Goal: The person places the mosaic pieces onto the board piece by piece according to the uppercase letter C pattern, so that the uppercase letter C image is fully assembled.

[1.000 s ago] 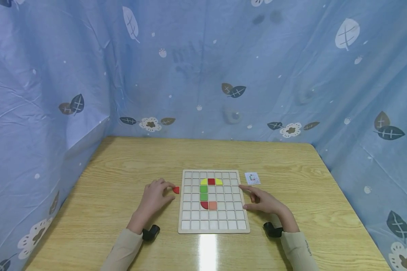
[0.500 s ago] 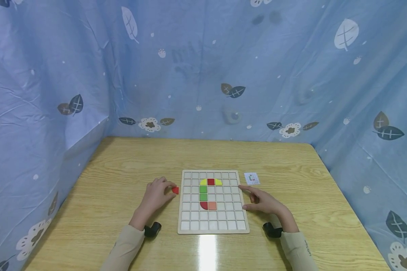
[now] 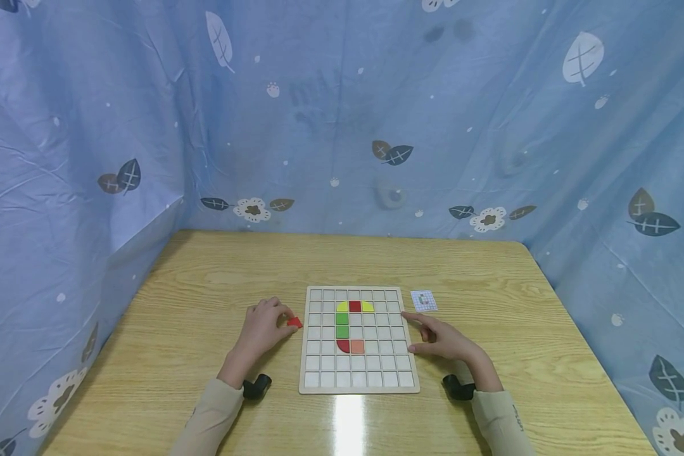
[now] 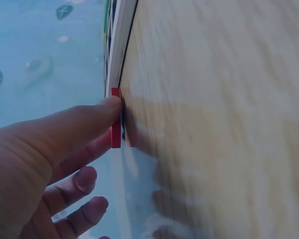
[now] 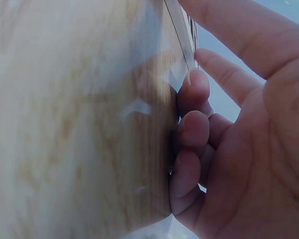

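Note:
My left hand (image 3: 262,326) pinches a red quarter-circle tile (image 3: 294,322) between thumb and finger, just off the board's left edge. In the left wrist view the tile (image 4: 116,140) stands edge-on under the thumb; the other fingers are loosely bent. On the gridded wooden board (image 3: 373,363) lie yellow quarter-circles (image 3: 367,307), a red square (image 3: 355,306), green squares (image 3: 342,325), a dark red quarter-circle (image 3: 343,346) and a salmon square (image 3: 357,346). My right hand (image 3: 446,339) rests its thumb and index finger against the board's right edge, its other fingers bent beneath.
A small printed card (image 3: 424,300) with a grid pattern lies right of the board's far corner. The wooden table (image 3: 216,272) carries everything. A blue patterned curtain (image 3: 342,126) hangs behind and at both sides.
My left thumb and finger have closed on the red tile, which has turned slightly between them. The right hand and the board stay in place.

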Available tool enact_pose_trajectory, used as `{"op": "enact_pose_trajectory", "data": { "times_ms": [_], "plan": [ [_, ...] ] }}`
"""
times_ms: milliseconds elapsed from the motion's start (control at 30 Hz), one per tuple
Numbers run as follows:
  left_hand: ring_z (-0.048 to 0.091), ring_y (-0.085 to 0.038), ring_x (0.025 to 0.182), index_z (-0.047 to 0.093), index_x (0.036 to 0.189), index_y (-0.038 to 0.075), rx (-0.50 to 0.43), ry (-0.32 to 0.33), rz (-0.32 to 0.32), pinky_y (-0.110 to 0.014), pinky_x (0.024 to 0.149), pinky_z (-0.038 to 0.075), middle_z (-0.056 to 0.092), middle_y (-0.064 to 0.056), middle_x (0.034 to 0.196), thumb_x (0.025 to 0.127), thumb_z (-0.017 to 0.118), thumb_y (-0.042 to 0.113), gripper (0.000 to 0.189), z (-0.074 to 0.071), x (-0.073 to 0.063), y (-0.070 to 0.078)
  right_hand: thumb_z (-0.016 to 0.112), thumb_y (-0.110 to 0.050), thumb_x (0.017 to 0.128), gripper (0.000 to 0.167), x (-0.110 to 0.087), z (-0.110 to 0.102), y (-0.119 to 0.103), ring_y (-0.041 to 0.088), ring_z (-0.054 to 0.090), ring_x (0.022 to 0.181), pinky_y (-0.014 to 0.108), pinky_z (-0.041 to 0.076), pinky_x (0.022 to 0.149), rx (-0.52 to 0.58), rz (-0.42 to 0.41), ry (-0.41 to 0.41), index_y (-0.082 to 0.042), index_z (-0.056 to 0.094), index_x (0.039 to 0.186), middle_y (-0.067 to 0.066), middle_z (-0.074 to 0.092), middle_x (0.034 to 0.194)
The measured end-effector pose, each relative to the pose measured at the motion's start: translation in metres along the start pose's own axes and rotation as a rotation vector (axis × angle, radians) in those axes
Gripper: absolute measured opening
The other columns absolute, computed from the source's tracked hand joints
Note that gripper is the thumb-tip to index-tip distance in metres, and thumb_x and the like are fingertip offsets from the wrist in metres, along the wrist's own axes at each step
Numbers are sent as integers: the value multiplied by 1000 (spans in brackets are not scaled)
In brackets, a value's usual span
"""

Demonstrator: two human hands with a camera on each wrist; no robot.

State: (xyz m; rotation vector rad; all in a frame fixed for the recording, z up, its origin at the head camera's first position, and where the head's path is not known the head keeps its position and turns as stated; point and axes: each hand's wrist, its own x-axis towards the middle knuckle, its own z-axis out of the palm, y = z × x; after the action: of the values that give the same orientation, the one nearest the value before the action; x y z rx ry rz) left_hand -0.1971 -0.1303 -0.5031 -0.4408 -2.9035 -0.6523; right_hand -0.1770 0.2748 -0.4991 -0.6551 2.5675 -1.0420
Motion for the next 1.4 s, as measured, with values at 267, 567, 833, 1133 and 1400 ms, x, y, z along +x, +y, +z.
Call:
{"op": "enact_pose_trajectory", "data": {
  "times_ms": [267,567,833,1133,1400],
  "plan": [
    [49,-19,83,71,86,18,-14,34,1,-52,85,36,56,3,86,73,78,35,22,-3,-3,6,69,-34,82,70,1,0,1,7,37,66,22,33,57,-4,12,1,-15,38,142,2,44,79],
    [46,-14,78,70,81,24,-48,55,14,-50,88,36,54,6,81,73,77,37,17,-7,-5,19,69,-35,82,71,1,1,2,7,38,66,22,33,57,-5,14,0,-15,38,142,1,44,79],
    [47,-15,81,70,83,23,-70,37,54,-51,91,35,56,6,84,71,78,37,20,-6,-5,35,69,-36,82,71,1,1,2,7,38,66,22,33,58,-8,13,-3,-16,38,142,1,44,78],
    [48,-16,82,70,83,21,-39,18,122,-49,88,37,56,5,83,70,78,40,24,3,-5,54,69,-33,82,70,0,1,1,5,38,66,22,34,57,-21,-5,-1,-12,37,142,2,45,79],
    [45,-14,78,70,82,22,-14,-5,179,-47,84,39,54,6,80,71,77,40,23,14,-2,66,69,-32,82,70,0,1,-1,6,37,66,21,33,57,-23,-3,6,-12,38,141,3,45,79]
  ]
}}
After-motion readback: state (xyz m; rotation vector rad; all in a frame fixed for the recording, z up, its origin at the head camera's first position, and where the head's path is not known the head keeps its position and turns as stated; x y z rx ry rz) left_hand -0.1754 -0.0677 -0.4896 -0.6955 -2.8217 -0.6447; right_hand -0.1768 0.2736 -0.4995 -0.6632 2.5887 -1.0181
